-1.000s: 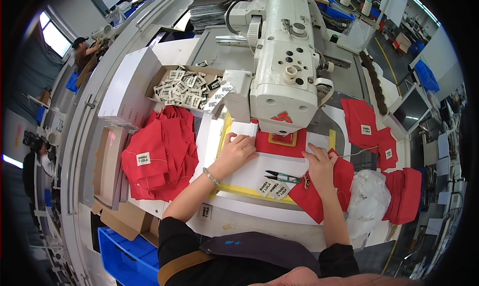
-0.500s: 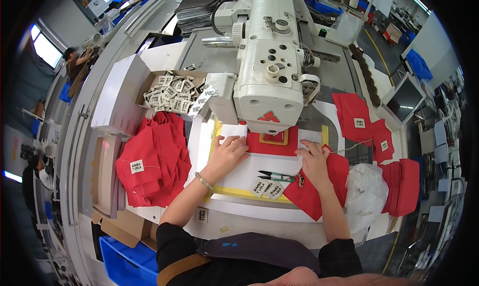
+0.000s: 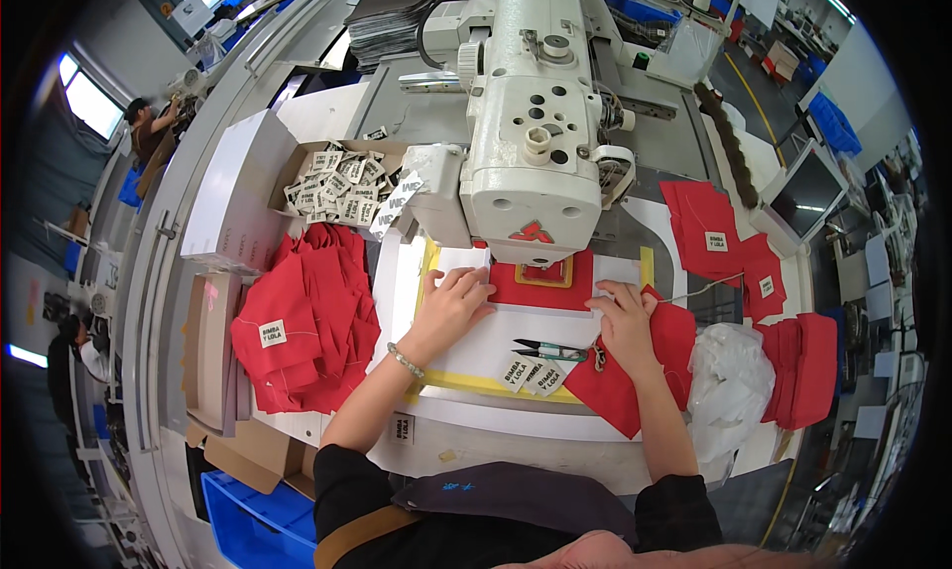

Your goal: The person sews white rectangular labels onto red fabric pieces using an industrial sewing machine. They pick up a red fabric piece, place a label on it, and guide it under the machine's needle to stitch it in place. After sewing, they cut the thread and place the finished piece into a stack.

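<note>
A red fabric piece (image 3: 511, 289) lies flat on a white board under the head of a white sewing machine (image 3: 531, 187). A small yellow frame (image 3: 544, 273) rests on the fabric beneath the head. My left hand (image 3: 452, 309) lies at the fabric's left edge, fingers apart, palm down. At the right edge, my right hand (image 3: 625, 319) is spread in the same way, fingertips on the white board. Nothing shows held in either hand. Between my forearms lie dark-handled thread snips (image 3: 547, 351) and several loose white labels (image 3: 543, 378). Another red fabric piece (image 3: 610, 400) lies partly under my right wrist.
A heap of red fabric pieces (image 3: 307, 321) stands at left, below a box of white labels (image 3: 342, 187). On the right are a crumpled clear plastic bag (image 3: 729, 380), a red fabric stack (image 3: 798, 371), labelled red pieces (image 3: 702, 227) and a screen (image 3: 808, 197).
</note>
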`<action>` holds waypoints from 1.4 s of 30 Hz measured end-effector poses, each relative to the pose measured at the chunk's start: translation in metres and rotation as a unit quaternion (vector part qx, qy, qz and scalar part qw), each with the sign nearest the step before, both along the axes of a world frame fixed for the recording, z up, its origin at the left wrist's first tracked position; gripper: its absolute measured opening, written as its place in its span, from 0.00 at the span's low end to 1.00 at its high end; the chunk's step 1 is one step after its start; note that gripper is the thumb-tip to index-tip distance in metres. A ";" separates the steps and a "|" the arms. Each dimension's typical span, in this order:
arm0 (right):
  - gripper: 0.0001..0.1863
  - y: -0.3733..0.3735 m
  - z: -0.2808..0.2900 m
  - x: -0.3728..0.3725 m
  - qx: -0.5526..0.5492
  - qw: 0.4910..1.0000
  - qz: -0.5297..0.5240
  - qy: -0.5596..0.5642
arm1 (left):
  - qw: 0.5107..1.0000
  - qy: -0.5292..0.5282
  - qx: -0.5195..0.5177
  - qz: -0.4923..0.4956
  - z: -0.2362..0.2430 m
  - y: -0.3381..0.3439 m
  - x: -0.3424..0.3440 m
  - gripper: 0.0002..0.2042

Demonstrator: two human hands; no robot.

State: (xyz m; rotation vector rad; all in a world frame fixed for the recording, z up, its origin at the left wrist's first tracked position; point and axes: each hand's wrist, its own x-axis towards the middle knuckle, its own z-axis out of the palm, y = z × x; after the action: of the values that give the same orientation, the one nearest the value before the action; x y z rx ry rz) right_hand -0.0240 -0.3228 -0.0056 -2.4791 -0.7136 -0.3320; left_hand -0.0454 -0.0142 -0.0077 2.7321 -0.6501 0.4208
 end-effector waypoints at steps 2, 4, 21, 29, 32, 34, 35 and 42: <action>0.17 0.001 0.000 -0.001 -0.004 1.000 -0.004 -0.012 | 1.000 0.006 -0.009 0.000 0.003 -0.001 0.000 0.12; 0.16 0.002 0.001 -0.001 -0.012 0.999 -0.004 -0.029 | 1.000 0.004 -0.013 -0.001 0.003 -0.001 0.000 0.12; 0.15 0.003 -0.001 0.001 -0.048 0.997 0.020 -0.054 | 0.995 -0.078 0.067 -0.003 -0.005 0.000 -0.008 0.10; 0.17 0.007 0.002 0.002 -0.054 0.998 0.016 -0.022 | 0.998 -0.016 0.063 -0.020 -0.001 -0.005 -0.008 0.16; 0.19 0.008 0.002 0.002 -0.063 0.998 0.015 -0.017 | 0.996 0.009 0.087 -0.034 0.002 -0.006 -0.009 0.19; 0.20 0.009 0.002 0.001 -0.072 0.997 0.016 -0.017 | 0.994 0.012 0.098 -0.038 0.003 -0.006 -0.009 0.20; 0.21 0.009 0.002 0.001 -0.077 0.997 0.016 -0.017 | 0.994 0.012 0.099 -0.038 0.003 -0.006 -0.009 0.20; 0.22 0.009 0.001 0.001 -0.080 0.996 0.015 -0.017 | 0.995 0.010 0.097 -0.035 -0.001 -0.006 -0.010 0.18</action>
State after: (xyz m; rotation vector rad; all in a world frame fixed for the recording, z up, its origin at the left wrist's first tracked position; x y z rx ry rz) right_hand -0.0225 -0.3143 -0.0048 -2.6161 -0.8210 -0.3182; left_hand -0.0552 -0.0202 -0.0092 2.8809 -0.8175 0.3298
